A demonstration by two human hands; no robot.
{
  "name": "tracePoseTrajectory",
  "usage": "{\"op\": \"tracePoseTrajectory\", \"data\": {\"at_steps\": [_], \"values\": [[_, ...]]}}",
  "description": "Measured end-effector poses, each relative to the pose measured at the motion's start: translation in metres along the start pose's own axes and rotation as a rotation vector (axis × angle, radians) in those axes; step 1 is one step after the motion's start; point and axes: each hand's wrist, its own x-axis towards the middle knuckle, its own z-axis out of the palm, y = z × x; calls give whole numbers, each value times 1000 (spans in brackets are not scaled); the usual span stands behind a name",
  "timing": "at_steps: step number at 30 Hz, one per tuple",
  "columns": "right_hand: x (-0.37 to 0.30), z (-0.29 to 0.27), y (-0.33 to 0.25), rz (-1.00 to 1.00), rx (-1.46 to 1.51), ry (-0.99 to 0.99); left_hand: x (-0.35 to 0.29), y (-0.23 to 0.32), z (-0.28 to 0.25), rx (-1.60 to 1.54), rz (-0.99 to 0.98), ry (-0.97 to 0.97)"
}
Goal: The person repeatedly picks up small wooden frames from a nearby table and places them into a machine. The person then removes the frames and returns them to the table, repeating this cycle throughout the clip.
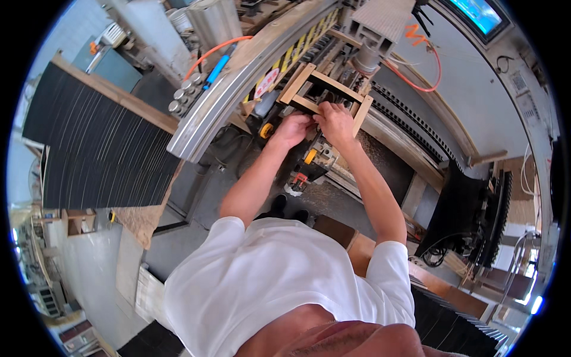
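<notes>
A rectangular wooden frame (295, 84), with pale side pieces and dark edges on its long rails, lies on a machine ahead of me. At its near rail, my left hand (293, 130) has its fingers curled in, their tips partly hidden. Close beside it, my right hand (336, 124) bends its fingers down over the same rail. The fingertips of both hands nearly meet, and whatever they pinch is too small or covered to name. Just below my hands are a yellow knob (310, 156) and a metal clamp block (324, 157) of the machine.
A metal spindle housing (367, 58) hangs just beyond the frame. Left of it runs a long machine beam (205, 119) with yellow-black striping. A stack of black-edged panels (98, 143) stands at far left. Orange hoses (437, 74) loop at right, near a screen (476, 16).
</notes>
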Motion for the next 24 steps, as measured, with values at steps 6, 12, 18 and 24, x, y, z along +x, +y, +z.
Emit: {"op": "tracePoseTrajectory", "data": {"at_steps": [6, 12, 18, 24], "values": [[2, 14, 6, -25, 23, -140, -13, -9, 1, -34, 68, 206], [31, 44, 38, 58, -1, -66, -113, 1, 11, 26, 77, 233], [66, 74, 54, 107, -70, -130, -248, 25, -9, 99, -25, 266], [94, 72, 48, 43, -328, -237, -318, 37, -47, 106, -48, 343]]}}
